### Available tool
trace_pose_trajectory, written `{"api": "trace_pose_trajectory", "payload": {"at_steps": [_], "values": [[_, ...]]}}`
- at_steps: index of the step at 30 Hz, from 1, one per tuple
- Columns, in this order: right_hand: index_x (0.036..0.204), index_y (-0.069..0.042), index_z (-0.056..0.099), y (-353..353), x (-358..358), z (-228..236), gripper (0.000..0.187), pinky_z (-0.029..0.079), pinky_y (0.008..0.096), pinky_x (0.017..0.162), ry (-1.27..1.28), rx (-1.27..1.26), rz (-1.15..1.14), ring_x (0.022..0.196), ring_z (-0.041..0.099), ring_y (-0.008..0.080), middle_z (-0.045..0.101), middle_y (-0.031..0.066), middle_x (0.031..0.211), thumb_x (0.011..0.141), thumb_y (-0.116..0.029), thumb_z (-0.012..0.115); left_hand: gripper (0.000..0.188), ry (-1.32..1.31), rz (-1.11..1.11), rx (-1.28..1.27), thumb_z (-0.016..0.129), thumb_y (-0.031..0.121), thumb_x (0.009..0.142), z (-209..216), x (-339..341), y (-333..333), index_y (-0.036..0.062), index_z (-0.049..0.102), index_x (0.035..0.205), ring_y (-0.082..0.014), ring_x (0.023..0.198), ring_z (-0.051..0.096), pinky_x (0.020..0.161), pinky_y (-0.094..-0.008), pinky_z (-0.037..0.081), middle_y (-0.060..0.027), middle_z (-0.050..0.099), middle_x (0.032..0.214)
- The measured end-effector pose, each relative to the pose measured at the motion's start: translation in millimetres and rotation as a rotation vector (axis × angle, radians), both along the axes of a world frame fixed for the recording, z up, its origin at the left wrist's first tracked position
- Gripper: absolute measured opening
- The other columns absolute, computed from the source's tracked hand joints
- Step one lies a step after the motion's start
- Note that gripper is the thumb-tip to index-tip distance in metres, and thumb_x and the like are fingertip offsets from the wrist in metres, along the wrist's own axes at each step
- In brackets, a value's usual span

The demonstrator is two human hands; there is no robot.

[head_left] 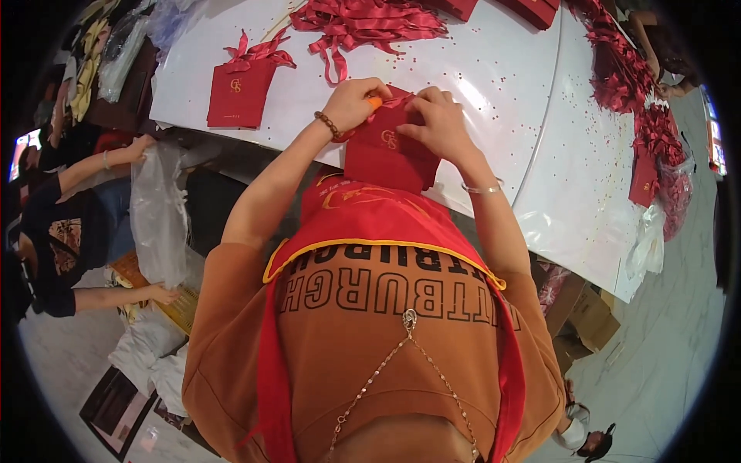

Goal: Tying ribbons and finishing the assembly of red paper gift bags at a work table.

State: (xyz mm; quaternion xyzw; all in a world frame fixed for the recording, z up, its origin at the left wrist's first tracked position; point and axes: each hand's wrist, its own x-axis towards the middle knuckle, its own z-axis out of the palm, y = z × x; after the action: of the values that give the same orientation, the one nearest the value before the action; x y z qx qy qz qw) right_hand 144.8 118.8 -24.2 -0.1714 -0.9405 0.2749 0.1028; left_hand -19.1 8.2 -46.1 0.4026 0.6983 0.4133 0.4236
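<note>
A red paper gift bag (390, 158) with gold lettering stands against the table's near edge, close to my apron. At its top is a red ribbon (397, 100). My left hand (353, 104), with a beaded bracelet on its wrist, is closed at the bag's upper left, its fingertips at the ribbon. A small orange thing (375, 102) shows at those fingers; I cannot make out its kind. From the right, my right hand (438, 123) curls over the bag's upper corner, thumb and fingers pinching the ribbon. The fingertips partly hide the ribbon.
To the left stands another red bag (239, 92) with a ribbon bow. A heap of red ribbons (363, 27) lies at the back of the white table (494, 143), among scattered red dots. More ribbons (621, 69) hang at the right. On the left, a person holds a clear plastic bag (158, 208).
</note>
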Motion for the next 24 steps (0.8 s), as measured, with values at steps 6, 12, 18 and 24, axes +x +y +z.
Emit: {"api": "trace_pose_trajectory", "payload": {"at_steps": [6, 12, 18, 24], "values": [[0.088, -0.007, 0.063, -5, 22, 5, 0.026, 0.044, 0.0354, 0.072, -0.041, -0.079, -0.125, 0.084, 0.050, 0.0281, 0.050, 0.0110, 0.092, 0.065, -0.017, 0.072, 0.027, -0.175, 0.002, 0.064, 0.047, -0.003, 0.081, 9, -1, -1, 0.0030, 0.061, 0.104, -0.0059, 0.063, 0.053, 0.056, -0.0168, 0.042, -0.0032, 0.059, 0.083], [0.091, -0.009, 0.062, -19, 21, -9, 0.026, 0.045, 0.0370, 0.076, 0.061, -0.073, -0.265, 0.090, 0.048, 0.0299, 0.047, 0.0124, 0.100, 0.066, -0.011, 0.070, 0.020, -0.321, 0.111, 0.186, 0.050, 0.001, 0.082, 19, 24, -7, 0.0026, 0.063, 0.098, -0.0063, 0.059, 0.054, 0.054, -0.0194, 0.044, -0.0034, 0.062, 0.080], [0.095, -0.006, 0.060, -18, 23, -16, 0.033, 0.044, 0.0353, 0.078, 0.118, -0.307, -0.342, 0.092, 0.048, 0.0294, 0.047, 0.0124, 0.101, 0.065, -0.010, 0.072, 0.015, 0.037, 0.054, 0.113, 0.058, 0.007, 0.082, -2, 51, -11, -0.0005, 0.061, 0.095, -0.0086, 0.059, 0.057, 0.051, -0.0207, 0.046, -0.0059, 0.062, 0.077], [0.097, -0.006, 0.060, -9, 37, -22, 0.033, 0.045, 0.0346, 0.077, -0.017, -0.362, -0.324, 0.093, 0.048, 0.0284, 0.050, 0.0112, 0.100, 0.068, -0.015, 0.071, 0.017, 0.402, -0.029, 0.174, 0.061, 0.008, 0.077, 1, 62, -14, 0.0012, 0.060, 0.093, -0.0244, 0.074, 0.059, 0.066, -0.0309, 0.046, -0.0124, 0.060, 0.084]]}}
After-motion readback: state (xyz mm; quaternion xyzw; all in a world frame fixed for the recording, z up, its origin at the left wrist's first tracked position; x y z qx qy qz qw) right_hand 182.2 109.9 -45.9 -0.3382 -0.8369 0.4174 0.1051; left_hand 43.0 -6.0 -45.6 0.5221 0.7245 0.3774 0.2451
